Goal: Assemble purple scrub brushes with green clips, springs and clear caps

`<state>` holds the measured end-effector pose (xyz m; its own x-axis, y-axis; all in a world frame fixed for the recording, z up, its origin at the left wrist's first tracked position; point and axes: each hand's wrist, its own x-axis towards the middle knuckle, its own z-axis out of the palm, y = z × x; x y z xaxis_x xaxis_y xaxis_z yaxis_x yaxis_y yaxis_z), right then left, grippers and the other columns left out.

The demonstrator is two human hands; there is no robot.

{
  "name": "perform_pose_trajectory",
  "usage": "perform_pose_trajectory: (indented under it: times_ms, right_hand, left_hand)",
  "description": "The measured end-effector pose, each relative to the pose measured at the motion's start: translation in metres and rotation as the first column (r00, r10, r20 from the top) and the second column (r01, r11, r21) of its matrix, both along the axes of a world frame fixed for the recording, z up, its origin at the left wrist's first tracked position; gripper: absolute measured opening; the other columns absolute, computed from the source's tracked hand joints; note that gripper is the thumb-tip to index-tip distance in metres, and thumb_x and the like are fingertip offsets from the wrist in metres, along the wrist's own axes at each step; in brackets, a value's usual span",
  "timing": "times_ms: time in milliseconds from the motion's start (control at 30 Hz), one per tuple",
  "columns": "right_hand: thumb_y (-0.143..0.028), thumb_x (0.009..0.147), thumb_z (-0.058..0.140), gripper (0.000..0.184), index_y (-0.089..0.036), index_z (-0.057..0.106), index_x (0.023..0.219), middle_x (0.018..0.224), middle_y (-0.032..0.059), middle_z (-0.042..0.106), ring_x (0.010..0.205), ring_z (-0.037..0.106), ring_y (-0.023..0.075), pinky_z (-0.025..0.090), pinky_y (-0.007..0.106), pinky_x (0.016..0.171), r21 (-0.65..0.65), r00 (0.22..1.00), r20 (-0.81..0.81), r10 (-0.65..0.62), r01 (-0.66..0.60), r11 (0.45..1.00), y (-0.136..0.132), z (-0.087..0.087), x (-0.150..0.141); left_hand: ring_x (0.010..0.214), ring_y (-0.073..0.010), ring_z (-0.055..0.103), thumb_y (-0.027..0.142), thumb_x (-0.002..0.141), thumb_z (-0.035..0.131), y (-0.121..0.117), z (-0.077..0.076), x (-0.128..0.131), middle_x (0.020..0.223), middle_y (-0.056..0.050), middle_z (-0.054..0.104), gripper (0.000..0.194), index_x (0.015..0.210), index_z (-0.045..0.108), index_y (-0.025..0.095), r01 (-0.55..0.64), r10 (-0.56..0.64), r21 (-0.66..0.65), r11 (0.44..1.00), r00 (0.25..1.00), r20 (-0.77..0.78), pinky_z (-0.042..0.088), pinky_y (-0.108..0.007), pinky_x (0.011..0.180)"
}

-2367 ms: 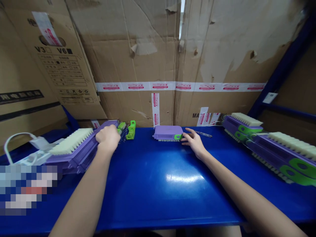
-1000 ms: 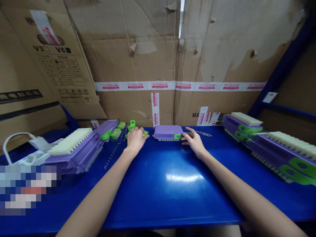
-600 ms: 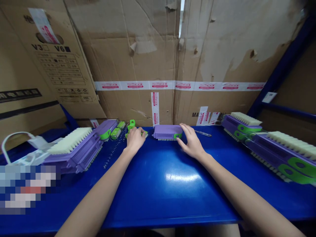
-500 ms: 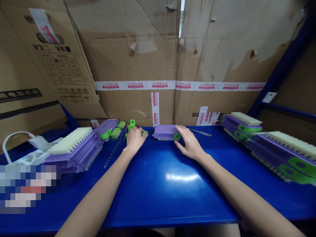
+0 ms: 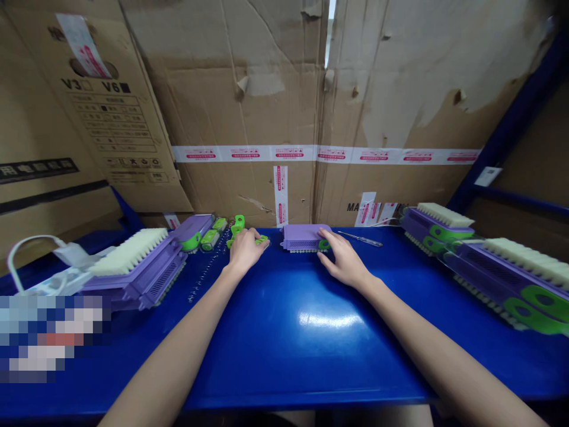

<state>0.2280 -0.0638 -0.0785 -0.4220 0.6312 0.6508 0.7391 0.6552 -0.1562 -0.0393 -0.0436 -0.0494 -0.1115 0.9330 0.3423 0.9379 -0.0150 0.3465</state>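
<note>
My left hand [image 5: 245, 249] is at the back of the blue table, its fingers curled down on the small green plastic pieces [image 5: 239, 223]. One green piece shows under the fingertips; the palm side is hidden. My right hand [image 5: 344, 258] grips the right end of a purple brush block [image 5: 304, 235], fingers over its top and thumb at the front near its green end cap [image 5: 324, 244]. The block lies flat, bristles down. A screwdriver [image 5: 362, 238] with a clear handle lies just right of this hand.
Purple brush blocks with cream bristles stand stacked at the left [image 5: 137, 273] and right [image 5: 480, 267]. Another purple block [image 5: 194, 230], green end pieces [image 5: 210, 239] and a row of small springs or screws [image 5: 207, 270] lie left. Also there is a white power strip [image 5: 62, 280]. Cardboard [image 5: 249, 112] walls the back.
The purple block and my right hand have shifted slightly right. My left fingers have also moved slightly right over the green pieces. The view has moved a little.
</note>
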Motion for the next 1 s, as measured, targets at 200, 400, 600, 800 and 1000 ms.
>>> perform_pose_trajectory:
  times_ms: [200,400,600,800,1000]
  right_hand:
    - [-0.030,0.086,0.047,0.057,-0.015,0.032,0.139,0.131,0.0163,0.052,0.123,0.047,0.0287,0.039,0.051,0.101,-0.021,1.000,-0.023,0.007,-0.008,1.000,-0.0003,0.0010,0.0000]
    - [-0.030,0.086,0.047,0.057,-0.015,0.032,0.139,0.130,0.0159,0.053,0.123,0.047,0.0281,0.040,0.051,0.101,-0.031,0.999,-0.042,0.010,-0.011,0.999,-0.0005,0.0016,0.0005]
    - [-0.029,0.086,0.046,0.057,-0.014,0.032,0.139,0.131,0.0167,0.052,0.124,0.046,0.0280,0.039,0.050,0.102,-0.044,0.999,-0.037,0.012,-0.013,0.999,-0.0014,0.0027,0.0004]
    - [-0.029,0.086,0.047,0.056,-0.015,0.033,0.138,0.131,0.0162,0.053,0.123,0.047,0.0283,0.040,0.050,0.101,-0.045,0.999,-0.044,0.010,-0.012,0.999,-0.0020,0.0031,0.0000]
    - [-0.028,0.086,0.048,0.055,-0.012,0.035,0.137,0.130,0.0174,0.054,0.122,0.048,0.0277,0.040,0.048,0.102,-0.051,0.999,-0.046,0.006,-0.009,0.999,-0.0015,0.0027,0.0002]
  left_hand:
    - [0.092,-0.0237,0.062,0.038,0.079,0.058,0.0031,-0.0035,-0.0011,0.095,-0.009,0.068,0.026,0.091,0.063,0.016,0.000,-0.003,0.033,0.999,0.996,0.090,0.046,-0.032,0.077]
    - [0.102,-0.0254,0.058,0.034,0.080,0.058,-0.0013,-0.0019,0.0035,0.103,-0.008,0.067,0.023,0.095,0.065,0.018,0.001,-0.002,0.062,0.998,1.000,0.013,0.045,-0.033,0.083]
    - [0.101,-0.0261,0.057,0.034,0.083,0.053,-0.0030,-0.0022,0.0067,0.102,-0.010,0.066,0.026,0.097,0.067,0.017,0.048,-0.043,0.048,0.998,0.993,-0.113,0.044,-0.035,0.087]
    - [0.097,-0.0246,0.057,0.031,0.082,0.053,-0.0035,-0.0020,0.0085,0.095,-0.009,0.066,0.020,0.083,0.068,0.018,0.052,-0.050,0.038,0.998,0.997,-0.059,0.044,-0.034,0.085]
    - [0.100,-0.0258,0.057,0.034,0.081,0.055,-0.0009,-0.0041,0.0082,0.099,-0.011,0.066,0.025,0.093,0.067,0.016,0.057,-0.057,0.047,0.997,0.998,-0.019,0.043,-0.035,0.087]
